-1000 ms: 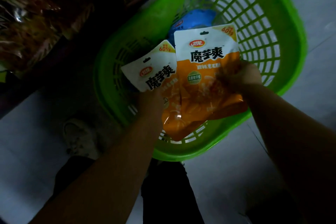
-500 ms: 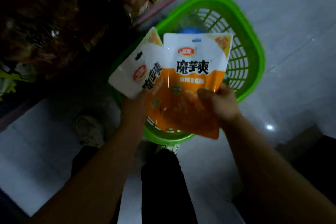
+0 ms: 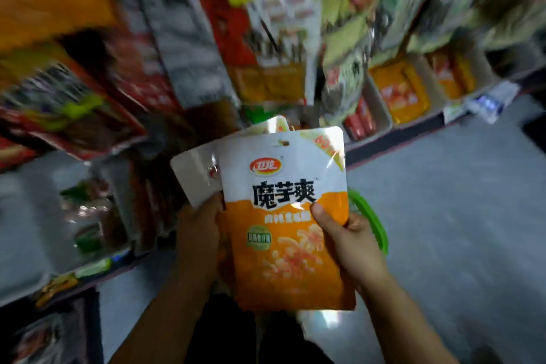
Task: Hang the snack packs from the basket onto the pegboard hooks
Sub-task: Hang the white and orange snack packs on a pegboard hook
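Two white-and-orange snack packs are held up in front of me. The front pack (image 3: pixel 283 216) faces me, and my right hand (image 3: pixel 348 242) grips its right edge with the thumb on its face. The second pack (image 3: pixel 196 177) sticks out behind it to the left, held by my left hand (image 3: pixel 198 233). Only a sliver of the green basket (image 3: pixel 372 221) shows behind my right hand, low on the floor. Hanging snack packs (image 3: pixel 274 47) fill the display above, all blurred; no hooks can be made out.
Shelf trays with orange and red packets (image 3: pixel 399 94) run along the right of the display. More packets lie on a low shelf (image 3: pixel 88 224) at the left. Grey floor (image 3: pixel 458 230) spreads to the right.
Both hands have lifted the two packs out of the basket and up toward the display. My view has swung up from the basket to the hanging snacks.
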`<state>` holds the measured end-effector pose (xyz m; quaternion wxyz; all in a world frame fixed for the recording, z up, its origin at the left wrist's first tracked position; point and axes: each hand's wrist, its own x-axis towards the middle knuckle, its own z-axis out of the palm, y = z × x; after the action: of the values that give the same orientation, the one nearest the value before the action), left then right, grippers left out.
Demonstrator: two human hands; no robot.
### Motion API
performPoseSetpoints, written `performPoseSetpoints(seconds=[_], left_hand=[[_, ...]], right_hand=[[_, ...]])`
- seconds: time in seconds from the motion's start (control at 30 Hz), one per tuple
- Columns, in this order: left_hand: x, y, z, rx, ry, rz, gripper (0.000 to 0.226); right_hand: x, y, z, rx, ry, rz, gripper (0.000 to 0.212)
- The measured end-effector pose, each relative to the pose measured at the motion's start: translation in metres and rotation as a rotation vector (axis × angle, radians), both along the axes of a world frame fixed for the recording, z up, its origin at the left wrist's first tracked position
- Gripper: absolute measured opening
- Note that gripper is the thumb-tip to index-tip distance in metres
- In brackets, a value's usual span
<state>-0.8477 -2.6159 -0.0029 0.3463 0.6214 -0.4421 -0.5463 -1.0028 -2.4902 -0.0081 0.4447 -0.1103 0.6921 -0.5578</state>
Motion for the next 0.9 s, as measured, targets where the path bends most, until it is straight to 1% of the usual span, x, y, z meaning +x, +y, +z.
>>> performPoseSetpoints(seconds=[0.07,0.13,0.17,0.23,0.27,0.33,0.37,0.43,0.5,0.6,0.67,0.7,0.77,0.8,0.83,0.9], left_hand=[[0.012,-0.015,0.053,-0.179,0.102,0.029,0.010],[0.024,-0.025,0.106,-0.400,0.152,0.008,0.028],[0.032,-0.029,0.126,-0.474,0.157,0.003,0.029],[0.049,-0.037,0.160,-0.578,0.139,-0.033,0.018],[0.057,-0.041,0.174,-0.634,0.115,-0.031,0.018],[0.077,-0.052,0.192,-0.748,0.067,0.018,0.026],[0.088,-0.057,0.199,-0.781,0.066,0.046,0.024],[0.105,-0.063,0.213,-0.810,0.106,0.095,0.015],[0.118,-0.068,0.223,-0.824,0.165,0.170,0.020],[0.128,-0.078,0.236,-0.845,0.144,0.173,0.022],[0.133,-0.088,0.242,-0.855,0.134,0.159,0.011],[0.134,-0.093,0.243,-0.857,0.140,0.158,0.011],[0.136,-0.100,0.245,-0.885,0.145,0.137,0.022],[0.136,-0.103,0.245,-0.892,0.138,0.126,0.023],[0.136,-0.106,0.246,-0.894,0.131,0.115,0.021],[0.135,-0.112,0.245,-0.888,0.132,0.100,0.008]], right_hand=[[0.010,-0.021,0.038,-0.071,0.067,0.067,0.025],[0.021,-0.043,0.070,-0.122,0.139,0.110,0.024],[0.027,-0.054,0.085,-0.143,0.180,0.127,0.025],[0.041,-0.073,0.114,-0.201,0.247,0.171,0.027],[0.049,-0.081,0.127,-0.232,0.269,0.196,0.027],[0.064,-0.097,0.146,-0.282,0.292,0.241,0.031],[0.071,-0.103,0.154,-0.301,0.296,0.259,0.033],[0.083,-0.116,0.167,-0.352,0.279,0.278,0.030],[0.092,-0.128,0.179,-0.401,0.243,0.297,0.028],[0.101,-0.144,0.196,-0.425,0.267,0.307,0.040],[0.103,-0.155,0.202,-0.449,0.299,0.262,0.048],[0.105,-0.160,0.205,-0.453,0.316,0.236,0.054],[0.109,-0.169,0.209,-0.464,0.343,0.203,0.064],[0.111,-0.172,0.210,-0.473,0.345,0.195,0.067],[0.112,-0.175,0.209,-0.481,0.338,0.188,0.069],[0.112,-0.179,0.206,-0.477,0.305,0.201,0.071]])
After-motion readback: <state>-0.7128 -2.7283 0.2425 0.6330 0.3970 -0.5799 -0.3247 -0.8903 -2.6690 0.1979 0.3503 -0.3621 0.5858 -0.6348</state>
